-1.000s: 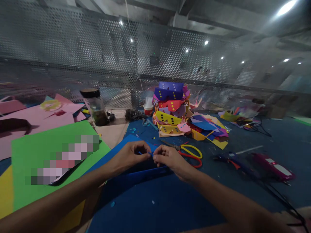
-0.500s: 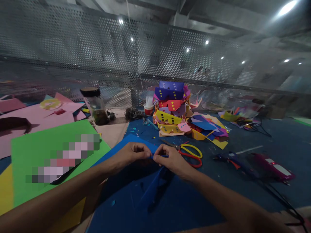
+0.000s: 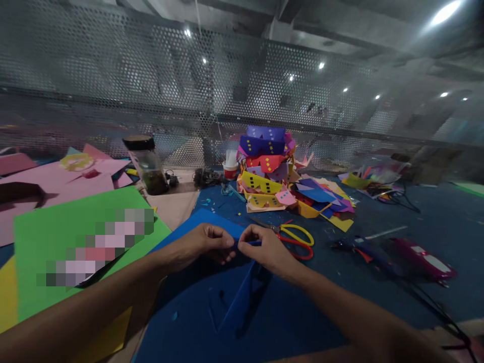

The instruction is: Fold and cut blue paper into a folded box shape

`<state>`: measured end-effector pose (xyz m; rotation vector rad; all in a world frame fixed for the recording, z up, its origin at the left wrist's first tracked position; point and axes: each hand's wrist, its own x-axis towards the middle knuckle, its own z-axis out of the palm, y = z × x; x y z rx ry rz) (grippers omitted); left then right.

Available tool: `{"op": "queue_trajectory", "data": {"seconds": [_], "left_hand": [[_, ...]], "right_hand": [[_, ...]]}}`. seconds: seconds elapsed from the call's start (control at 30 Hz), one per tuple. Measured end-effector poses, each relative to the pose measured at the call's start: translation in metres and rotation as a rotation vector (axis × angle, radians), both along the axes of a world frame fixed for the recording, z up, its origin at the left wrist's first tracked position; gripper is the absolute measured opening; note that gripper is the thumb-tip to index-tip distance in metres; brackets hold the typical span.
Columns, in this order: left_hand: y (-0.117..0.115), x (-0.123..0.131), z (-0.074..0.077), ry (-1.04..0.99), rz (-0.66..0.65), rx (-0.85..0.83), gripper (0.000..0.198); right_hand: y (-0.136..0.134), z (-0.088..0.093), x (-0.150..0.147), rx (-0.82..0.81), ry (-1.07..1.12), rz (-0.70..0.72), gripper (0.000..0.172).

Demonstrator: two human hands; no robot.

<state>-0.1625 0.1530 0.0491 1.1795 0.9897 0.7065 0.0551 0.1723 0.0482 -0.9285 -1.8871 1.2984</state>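
Both hands meet over the blue work surface, close together, with fingertips almost touching. Between thumb and finger, my right hand (image 3: pixel 267 248) pinches a piece of blue paper (image 3: pixel 242 297), whose folded lower part hangs down below the hands. My left hand (image 3: pixel 200 244) is closed in a pinch at the same paper's upper edge; its fingers partly hide what lies between them. Behind and left of my left hand lies a flat blue sheet (image 3: pixel 202 218). Scissors (image 3: pixel 297 241) with one yellow and one red handle loop lie just beyond my right hand.
A stack of coloured paper masks (image 3: pixel 264 166) stands at the back, beside paper scraps (image 3: pixel 321 194). Left are a green sheet (image 3: pixel 49 242), pink paper (image 3: pixel 91 176) and a lidded jar (image 3: pixel 149 166). Two corded tools, one dark blue (image 3: pixel 366 252), one magenta (image 3: pixel 423 257), lie right.
The fingertips have drawn slightly apart, and my left hand's lower fingers have loosened a little. The hanging part of the blue paper has shifted slightly. The camera view has moved a touch.
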Motion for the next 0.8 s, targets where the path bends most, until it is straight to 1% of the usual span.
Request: {"op": "queue_trajectory", "data": {"seconds": [0.13,0.47,0.8], "left_hand": [[-0.0009,-0.0003,0.0017,0.018,-0.006,0.009,0.031],[0.0015,0.0018,0.001,0.102,0.009,0.045,0.034],[-0.0023,0.0082,0.0046,0.209,0.074,0.228,0.036]], "right_hand": [[-0.0002,-0.0012,0.0001,0.001,-0.008,0.011,0.006],[-0.0024,0.0001,-0.0011,0.025,-0.075,-0.049,0.005],[-0.0026,0.0023,-0.0019,0.032,-0.105,-0.087,0.003]]}}
